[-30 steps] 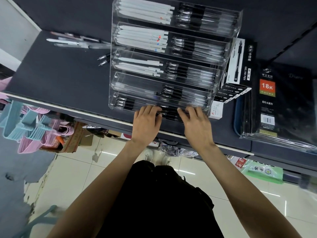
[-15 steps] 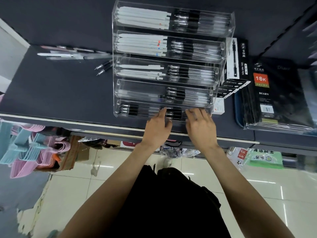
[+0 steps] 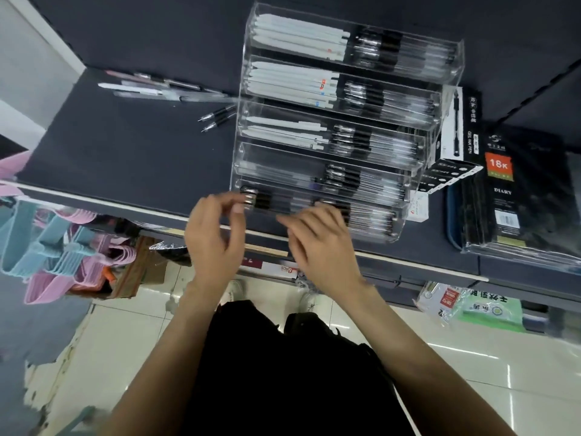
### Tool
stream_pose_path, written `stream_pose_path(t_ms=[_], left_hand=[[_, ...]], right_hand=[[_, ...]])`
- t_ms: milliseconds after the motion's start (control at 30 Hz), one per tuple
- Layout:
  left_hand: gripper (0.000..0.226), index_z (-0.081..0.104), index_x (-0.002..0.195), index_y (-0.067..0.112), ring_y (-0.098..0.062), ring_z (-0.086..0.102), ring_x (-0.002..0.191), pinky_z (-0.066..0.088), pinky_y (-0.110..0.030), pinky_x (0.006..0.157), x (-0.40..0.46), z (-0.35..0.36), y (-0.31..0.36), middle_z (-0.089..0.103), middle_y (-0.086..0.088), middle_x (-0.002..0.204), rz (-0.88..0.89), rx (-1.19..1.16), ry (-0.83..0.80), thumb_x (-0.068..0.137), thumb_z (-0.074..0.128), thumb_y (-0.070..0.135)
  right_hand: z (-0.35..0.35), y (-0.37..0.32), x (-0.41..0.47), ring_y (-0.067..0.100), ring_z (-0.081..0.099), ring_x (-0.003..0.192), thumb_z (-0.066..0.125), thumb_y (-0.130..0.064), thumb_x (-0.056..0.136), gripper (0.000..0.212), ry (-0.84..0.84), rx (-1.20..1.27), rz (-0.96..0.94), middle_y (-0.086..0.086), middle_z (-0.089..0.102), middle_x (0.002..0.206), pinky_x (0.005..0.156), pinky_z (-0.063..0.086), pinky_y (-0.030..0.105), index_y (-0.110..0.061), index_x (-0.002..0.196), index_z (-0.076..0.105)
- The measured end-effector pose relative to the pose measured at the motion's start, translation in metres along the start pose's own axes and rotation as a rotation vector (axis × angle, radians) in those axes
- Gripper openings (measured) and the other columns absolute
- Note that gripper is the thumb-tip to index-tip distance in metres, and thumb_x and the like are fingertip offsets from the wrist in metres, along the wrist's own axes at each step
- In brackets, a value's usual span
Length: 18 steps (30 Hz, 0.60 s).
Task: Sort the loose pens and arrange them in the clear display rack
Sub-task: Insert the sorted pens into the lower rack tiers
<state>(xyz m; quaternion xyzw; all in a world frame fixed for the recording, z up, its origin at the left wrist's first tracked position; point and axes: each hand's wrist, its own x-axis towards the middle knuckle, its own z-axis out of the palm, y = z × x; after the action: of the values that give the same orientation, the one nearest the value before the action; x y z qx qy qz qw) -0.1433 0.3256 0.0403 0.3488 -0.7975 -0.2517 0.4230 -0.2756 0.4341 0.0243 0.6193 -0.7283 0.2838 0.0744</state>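
Clear rack (image 3: 446,73) tiers being filled by pens; loose pens (image 3: 163,88) lying on shelf (image 3: 125,146); left hand (image 3: 213,240), right hand (image 3: 320,247) hovering, grip relaxed, nothing being held.

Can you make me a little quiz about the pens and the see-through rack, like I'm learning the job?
1. True or false: the clear plastic tiered display rack stands on the dark grey shelf.
2. Which trays hold white pens on their left side? A) the top three B) only the bottom one C) none
3. Fill in: the loose pens lie on the shelf to the ___ of the rack.

Key
1. True.
2. A. The two lowest trays show clear and black-gripped pens instead.
3. Left. Both the left hand and right hand hover by the bottom tray, and neither is holding a pen.
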Motion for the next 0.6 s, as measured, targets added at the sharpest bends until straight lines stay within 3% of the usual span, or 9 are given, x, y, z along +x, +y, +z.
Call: stream_pose_path(t_ms=[133,200,300,367,467,600], left_hand=[[0.02,0.063,0.096,0.003,-0.006,0.048,0.076,0.041,-0.029,0.065,0.019,-0.056,-0.061,0.056,0.005,0.086,-0.04,0.079,0.062,0.096,0.045,0.013],[0.017,0.063,0.1,0.007,-0.007,0.049,0.079,0.04,-0.03,0.066,0.037,-0.082,-0.097,0.056,0.008,0.088,-0.113,0.137,-0.024,0.094,0.049,0.012],[0.024,0.063,0.11,0.01,-0.023,0.056,0.089,0.04,-0.031,0.073,0.078,-0.111,-0.163,0.065,0.002,0.094,-0.167,0.272,-0.246,0.087,0.057,0.006],[0.03,0.063,0.114,0.01,-0.03,0.058,0.098,0.04,-0.032,0.083,0.108,-0.122,-0.205,0.067,-0.005,0.103,-0.185,0.293,-0.331,0.085,0.061,0.003],[0.032,0.061,0.119,0.011,-0.028,0.058,0.106,0.042,-0.033,0.085,0.153,-0.123,-0.247,0.064,-0.009,0.112,-0.216,0.262,-0.377,0.087,0.061,0.006],[0.036,0.058,0.126,0.012,-0.031,0.052,0.112,0.042,-0.037,0.089,0.205,-0.102,-0.278,0.059,-0.012,0.121,-0.17,0.268,-0.46,0.089,0.058,0.01]], right_hand=[[0.039,-0.037,0.035,0.02,0.064,0.081,0.066,-0.008,0.079,0.023,-0.203,0.043,-0.003,-0.001,0.072,0.084,0.078,0.052,0.034,-0.015,0.099,0.072],[0.06,-0.052,0.058,0.021,0.065,0.078,0.068,-0.007,0.078,0.021,-0.269,0.035,0.01,-0.001,0.071,0.082,0.072,0.055,0.032,-0.015,0.097,0.073],[0.091,-0.071,0.102,0.021,0.064,0.079,0.066,-0.006,0.08,0.021,-0.269,0.031,0.077,-0.001,0.071,0.085,0.066,0.055,0.031,-0.016,0.098,0.072],[0.113,-0.077,0.133,0.022,0.063,0.084,0.066,-0.005,0.08,0.024,-0.216,0.005,0.128,0.0,0.07,0.091,0.068,0.053,0.03,-0.016,0.101,0.071],[0.144,-0.072,0.18,0.03,0.058,0.094,0.06,0.004,0.078,0.039,-0.218,-0.068,0.214,0.007,0.065,0.106,0.08,0.053,0.038,-0.013,0.112,0.067],[0.17,-0.049,0.222,0.037,0.045,0.116,0.052,0.011,0.079,0.06,-0.416,-0.299,0.407,0.015,0.045,0.133,0.093,0.047,0.048,-0.012,0.134,0.049]])
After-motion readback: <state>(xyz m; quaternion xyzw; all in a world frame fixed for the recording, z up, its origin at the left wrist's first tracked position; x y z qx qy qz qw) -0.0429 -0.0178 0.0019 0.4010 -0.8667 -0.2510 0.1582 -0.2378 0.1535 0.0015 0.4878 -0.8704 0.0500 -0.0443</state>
